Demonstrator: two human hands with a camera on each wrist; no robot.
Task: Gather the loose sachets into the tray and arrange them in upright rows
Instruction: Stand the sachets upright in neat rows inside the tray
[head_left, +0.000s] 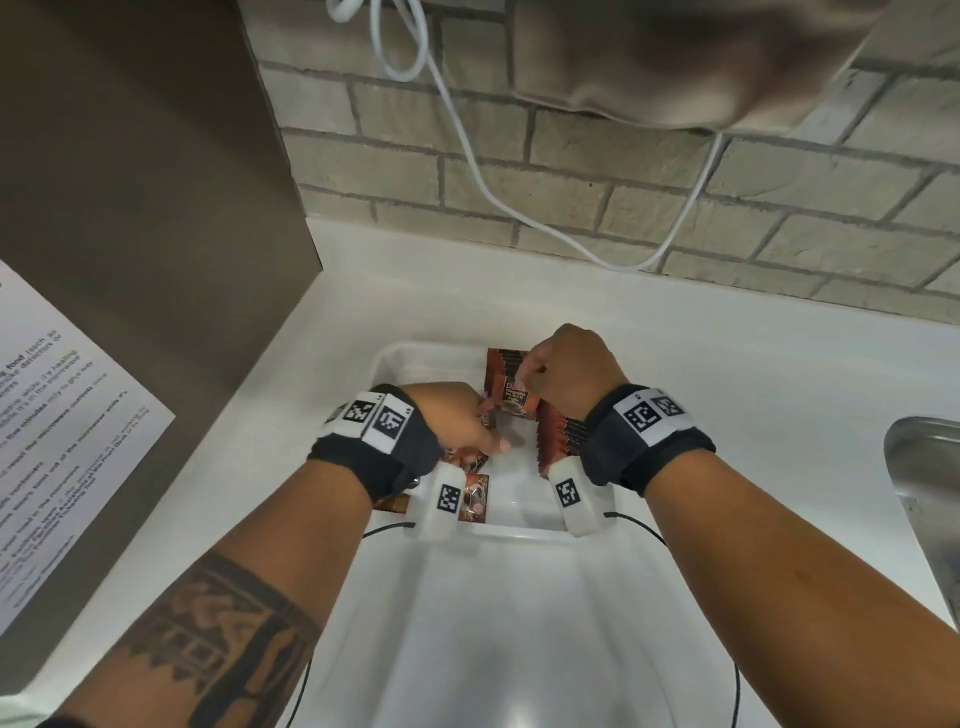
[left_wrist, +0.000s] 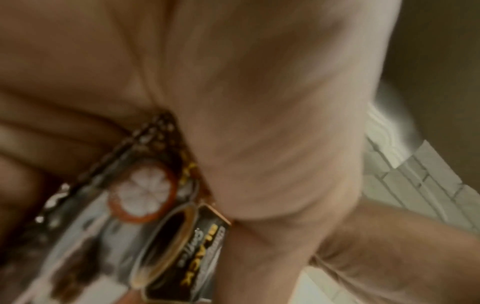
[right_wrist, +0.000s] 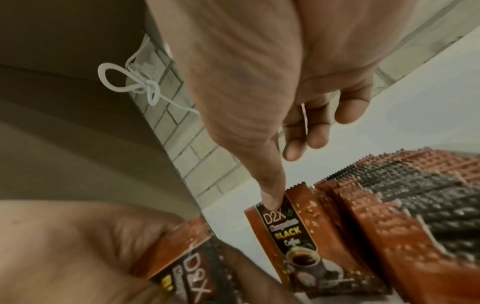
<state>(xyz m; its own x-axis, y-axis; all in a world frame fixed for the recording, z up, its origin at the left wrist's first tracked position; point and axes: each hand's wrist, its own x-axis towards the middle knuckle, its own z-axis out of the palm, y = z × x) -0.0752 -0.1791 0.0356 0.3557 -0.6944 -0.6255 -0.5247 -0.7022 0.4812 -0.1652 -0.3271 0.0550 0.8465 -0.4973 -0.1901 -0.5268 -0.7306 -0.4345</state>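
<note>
A white tray (head_left: 396, 357) sits on the counter. Brown and black coffee sachets (head_left: 563, 435) stand upright in a row along its right side. My right hand (head_left: 535, 372) grips the top of the front upright sachet (right_wrist: 288, 230), with its thumb (right_wrist: 270, 197) pressed on the sachet's face. My left hand (head_left: 475, 430) is lower and to the left, inside the tray. It holds a small bunch of sachets (left_wrist: 166, 236) between thumb and curled fingers. Loose sachets (head_left: 475, 500) lie flat at the tray's near left, partly hidden under my left wrist.
A larger white plastic tub (head_left: 493, 623) lies in front of the tray. A steel sink (head_left: 924, 467) is at the right edge. A brown cabinet with a paper notice (head_left: 62, 415) stands on the left. A white cable (head_left: 467, 156) hangs on the brick wall behind.
</note>
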